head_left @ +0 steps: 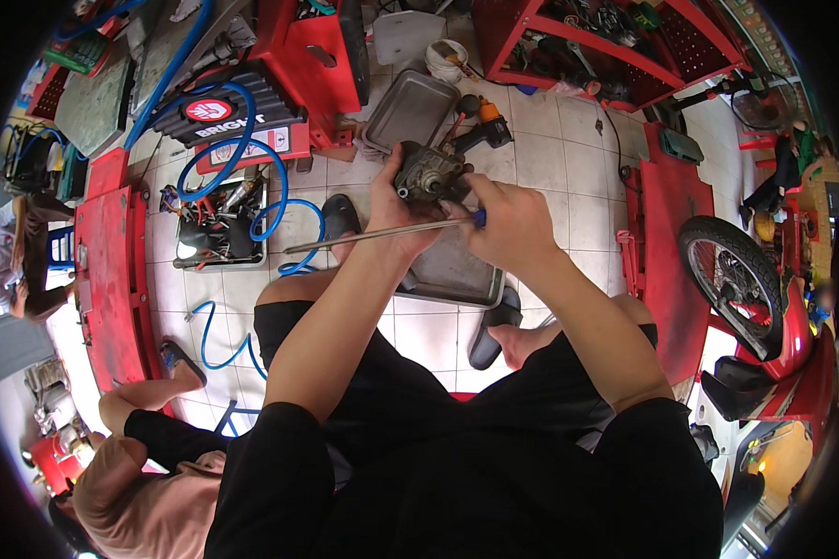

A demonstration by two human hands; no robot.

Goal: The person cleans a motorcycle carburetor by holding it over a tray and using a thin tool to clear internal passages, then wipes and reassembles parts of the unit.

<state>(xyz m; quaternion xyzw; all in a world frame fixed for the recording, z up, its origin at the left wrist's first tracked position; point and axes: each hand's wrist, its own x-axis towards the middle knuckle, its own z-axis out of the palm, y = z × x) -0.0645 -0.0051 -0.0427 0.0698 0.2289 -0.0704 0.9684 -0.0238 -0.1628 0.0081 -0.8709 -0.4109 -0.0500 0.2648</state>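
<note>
My left hand [396,216] is closed around a greasy grey metal engine part [431,173], held up in front of me over a tray. My right hand [515,220] grips a screwdriver [368,235] by its blue handle, mostly hidden in the palm. The long shaft points left and passes across my left wrist. Fingertips of the right hand reach the near right side of the metal part. Below my hands lies a grey metal tray [457,277]. Just beyond the part is a black and yellow cordless power tool [483,133].
A second tray [408,104] lies farther off, near a white bucket [447,61]. At left are a tool bin [220,226] and a coiled blue air hose [252,140]. Red lift platforms [112,279] flank me. A motorcycle wheel [732,284] stands right; another person [149,484] sits lower left.
</note>
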